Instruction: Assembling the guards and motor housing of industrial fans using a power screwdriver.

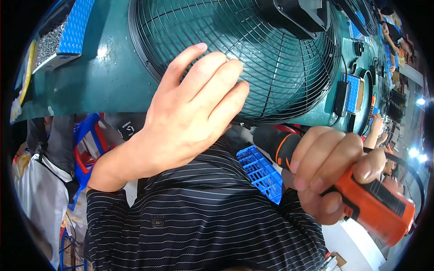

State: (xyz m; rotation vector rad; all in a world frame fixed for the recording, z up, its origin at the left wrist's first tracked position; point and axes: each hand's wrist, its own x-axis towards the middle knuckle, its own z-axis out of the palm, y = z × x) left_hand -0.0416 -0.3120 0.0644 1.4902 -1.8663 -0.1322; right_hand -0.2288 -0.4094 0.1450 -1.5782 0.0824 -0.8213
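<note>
A round black wire fan guard [280,77] lies on the green table, with a black motor housing [294,16] on its far side. My left hand [185,108] is bent over its near-left rim, fingers curled on the wires; the thumb is hidden. In my right hand [330,169] is an orange and black power screwdriver [377,203], wrapped by the fingers around its body. Its dark nose points left toward the guard's near rim, just beyond the table edge. Whether its tip touches anything I cannot tell.
At the far left of the green table [108,77] stands a blue-and-white box [74,34] of small metal screws. A blue plastic basket [260,174] sits below the table edge. Farther right are another small box [355,95], black parts and other people at work.
</note>
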